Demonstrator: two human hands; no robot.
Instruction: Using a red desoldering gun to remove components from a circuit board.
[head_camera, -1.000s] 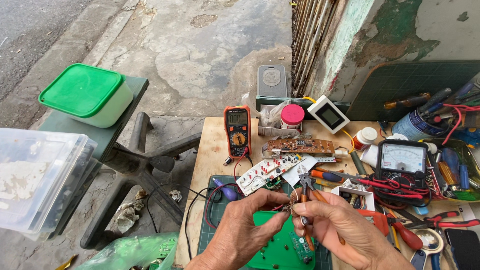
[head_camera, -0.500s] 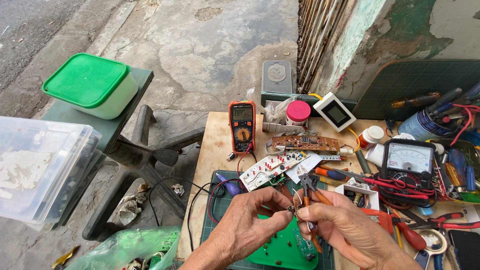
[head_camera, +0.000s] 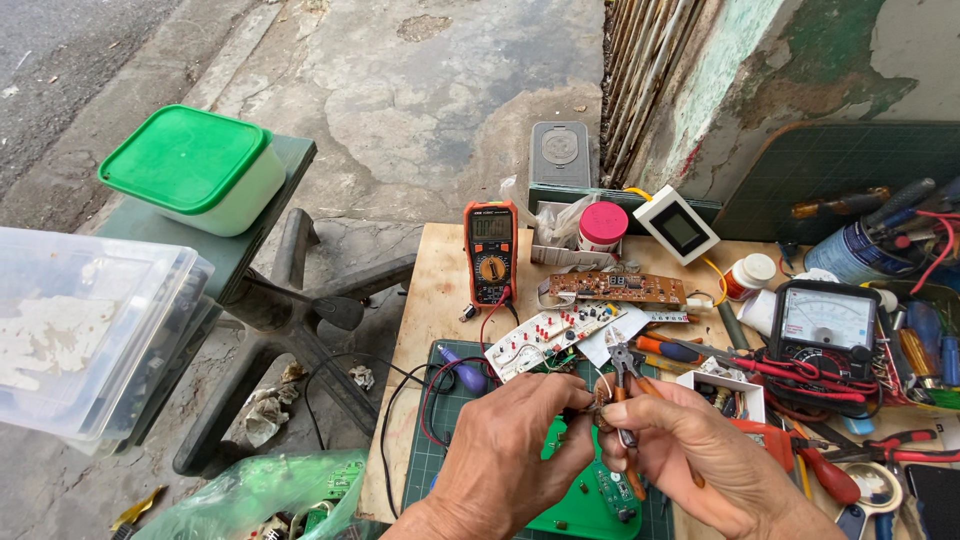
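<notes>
My left hand (head_camera: 520, 455) pinches a small brownish component (head_camera: 600, 398) between thumb and fingers. My right hand (head_camera: 700, 455) grips orange-handled pliers (head_camera: 624, 368), jaws pointing up and away, right against that component. Both hands hover over a green circuit board (head_camera: 570, 505) lying on a green cutting mat (head_camera: 428, 465). What the component is exactly is too small to tell. Just beyond the hands lies a white circuit board with red buttons (head_camera: 545, 338).
The wooden table (head_camera: 440, 290) holds an orange multimeter (head_camera: 491, 250), a brown circuit board (head_camera: 630, 288), an analog meter (head_camera: 825, 320), a pink-lidded jar (head_camera: 603, 225), and screwdrivers and red leads at right. Left of it stand a green-lidded box (head_camera: 190, 165) on a chair and a clear plastic bin (head_camera: 70, 330).
The hands stay together over the green board. The pliers have shifted slightly up and right against the component; the view moved a little.
</notes>
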